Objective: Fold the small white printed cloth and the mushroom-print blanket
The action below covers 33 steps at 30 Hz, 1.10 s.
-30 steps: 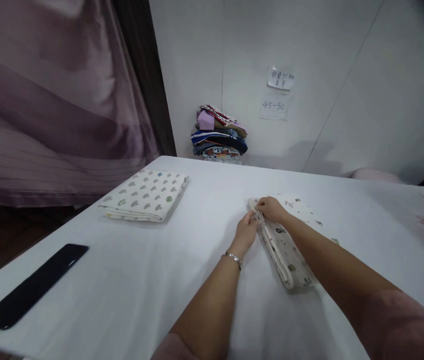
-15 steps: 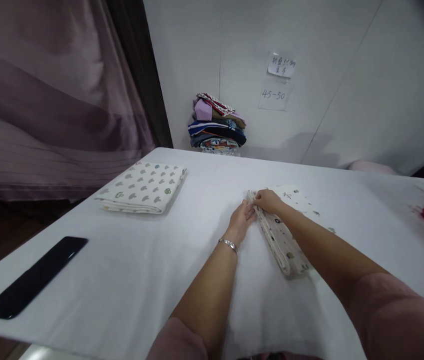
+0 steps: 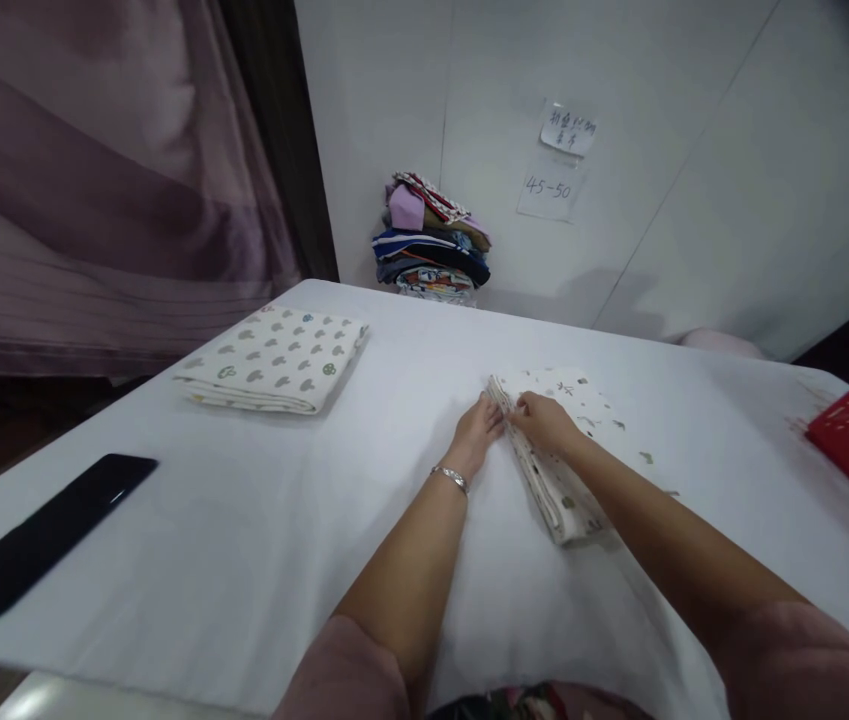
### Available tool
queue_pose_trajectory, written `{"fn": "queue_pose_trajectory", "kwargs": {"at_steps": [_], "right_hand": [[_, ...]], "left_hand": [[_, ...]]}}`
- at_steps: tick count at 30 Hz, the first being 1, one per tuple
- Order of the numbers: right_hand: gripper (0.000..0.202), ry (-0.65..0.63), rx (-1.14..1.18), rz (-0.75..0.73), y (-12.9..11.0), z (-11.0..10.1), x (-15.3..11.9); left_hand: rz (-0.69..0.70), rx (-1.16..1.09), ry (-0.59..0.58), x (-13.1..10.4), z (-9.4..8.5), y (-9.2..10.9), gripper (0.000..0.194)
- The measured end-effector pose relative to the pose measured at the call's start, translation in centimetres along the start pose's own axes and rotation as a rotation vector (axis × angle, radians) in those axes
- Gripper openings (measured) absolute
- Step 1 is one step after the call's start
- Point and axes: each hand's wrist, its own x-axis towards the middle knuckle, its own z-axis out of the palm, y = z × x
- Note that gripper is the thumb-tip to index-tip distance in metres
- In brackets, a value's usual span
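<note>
Right fingers (image 3: 531,403) are pinched on folded printed cloth (image 3: 572,512), left fingers (image 3: 493,416) extended; layers may be skewed by uneven pulling.

Dusty-pink sleeves (image 3: 791,650) end near elbows. Left hand (image 3: 473,436) has silver bracelet (image 3: 451,477) at wrist. Dark, multicoloured patterned clothing (image 3: 536,702) below.

Left hand (image 3: 475,437): fingers stretched
Right hand (image 3: 545,424): at three o'clock from left, fingers bent
Left forearm (image 3: 409,570): toward one o'clock
Right forearm (image 3: 660,525): toward ten o'clock
</note>
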Motion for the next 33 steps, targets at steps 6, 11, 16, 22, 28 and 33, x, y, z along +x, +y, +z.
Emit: {"fn": "queue_pose_trajectory", "kwargs": {"at_steps": [6,11,16,22,28,33], "right_hand": [[0.027,-0.022,-0.097,-0.010,0.1,0.5,-5.2],[0.022,0.000,-0.128,-0.087,-0.1,1.0,-5.0],[0.021,-0.011,-0.098,-0.112,-0.1,1.0,-5.2],[0.022,0.060,-0.107,-0.116,-0.3,0.8,-10.2],[0.018,0.045,-0.129,-0.086,-0.3,1.1,-11.8],[0.017,-0.005,-0.197,-0.145,-0.6,0.6,-10.9]], "left_hand": [[-0.008,-0.028,-0.010,0.0,0.1,0.0,0.054],[-0.044,-0.081,0.000,0.3,-0.1,0.1,0.057],[0.017,0.029,0.006,-0.1,0.2,0.1,0.035],[0.045,0.097,0.043,-0.2,0.3,0.1,0.022],[0.027,0.081,0.035,-0.2,0.1,0.2,0.023],[0.007,0.088,0.037,-0.2,0.0,0.3,0.025]]}}
